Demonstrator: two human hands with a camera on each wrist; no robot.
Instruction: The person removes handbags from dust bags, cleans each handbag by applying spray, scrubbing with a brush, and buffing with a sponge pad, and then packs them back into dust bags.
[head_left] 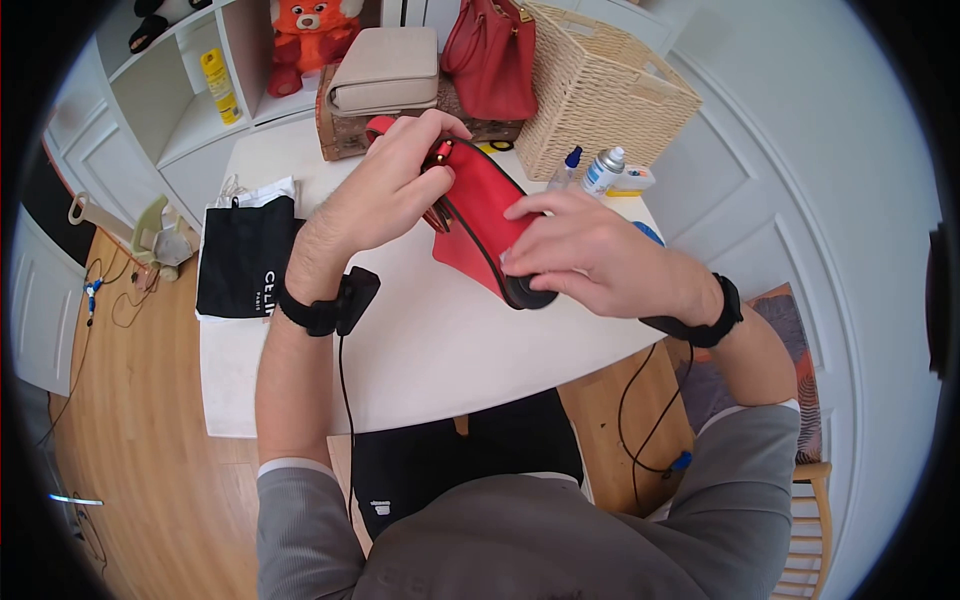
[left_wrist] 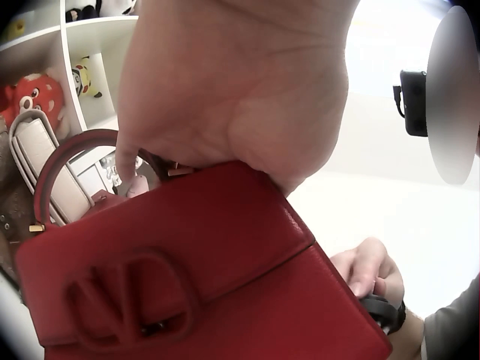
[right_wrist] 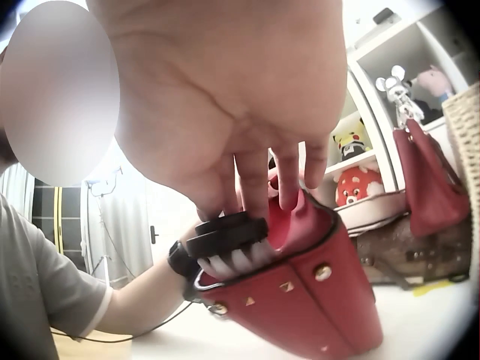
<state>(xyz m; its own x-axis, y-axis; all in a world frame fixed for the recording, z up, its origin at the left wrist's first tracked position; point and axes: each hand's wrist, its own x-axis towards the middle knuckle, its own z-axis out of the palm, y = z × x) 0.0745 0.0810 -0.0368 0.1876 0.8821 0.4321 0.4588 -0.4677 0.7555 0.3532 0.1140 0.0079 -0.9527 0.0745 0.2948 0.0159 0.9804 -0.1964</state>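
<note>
A red handbag (head_left: 468, 245) with dark edging is tilted over the white table. My left hand (head_left: 400, 180) grips it at the top, by the handle (left_wrist: 79, 142). A large V emblem (left_wrist: 135, 300) on the front flap faces the left wrist camera. My right hand (head_left: 600, 245) pinches a round black brush (right_wrist: 225, 234) with pale bristles. Those bristles lie against the bag's side near its upper rim. Gold studs (right_wrist: 322, 273) dot that side in the right wrist view, and the red inside of the bag shows beyond the brush.
Left on the white table (head_left: 420, 360) lies a black dust bag (head_left: 240, 260). At the back, a beige bag (head_left: 385, 70) and another red handbag (head_left: 492, 60) rest on a brown case (head_left: 345, 135). A wicker basket (head_left: 570, 90), spray can (head_left: 604, 172) and blue-capped bottle (head_left: 568, 165) stand back right.
</note>
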